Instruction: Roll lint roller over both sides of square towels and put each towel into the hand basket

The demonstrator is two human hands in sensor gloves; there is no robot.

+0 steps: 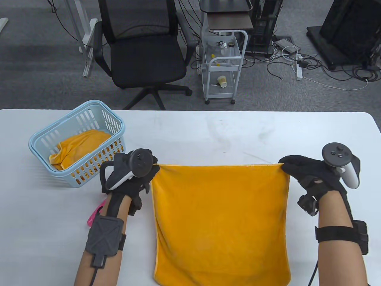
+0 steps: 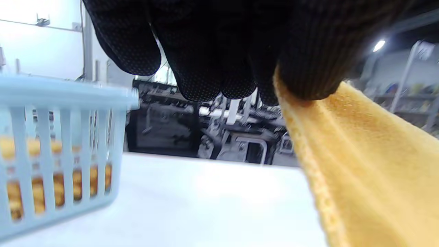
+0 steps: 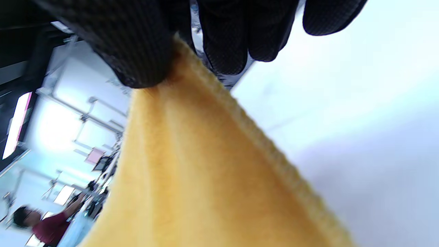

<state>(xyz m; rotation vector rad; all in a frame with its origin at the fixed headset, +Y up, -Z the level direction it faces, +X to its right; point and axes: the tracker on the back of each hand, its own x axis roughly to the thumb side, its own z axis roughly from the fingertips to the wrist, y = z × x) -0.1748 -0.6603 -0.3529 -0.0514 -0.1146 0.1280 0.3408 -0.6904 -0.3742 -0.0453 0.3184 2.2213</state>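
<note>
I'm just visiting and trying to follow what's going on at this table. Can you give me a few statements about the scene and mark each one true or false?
1. Both hands pinch a corner of the orange towel: the left hand one far corner, the right hand the other. True.
2. The blue basket has nothing in it. False: an orange cloth already lies inside.
3. The basket stands to the left of the held towel. True.
4. The right hand holds a lint roller. False: it grips only the towel; a pink object lies by the left forearm.
</note>
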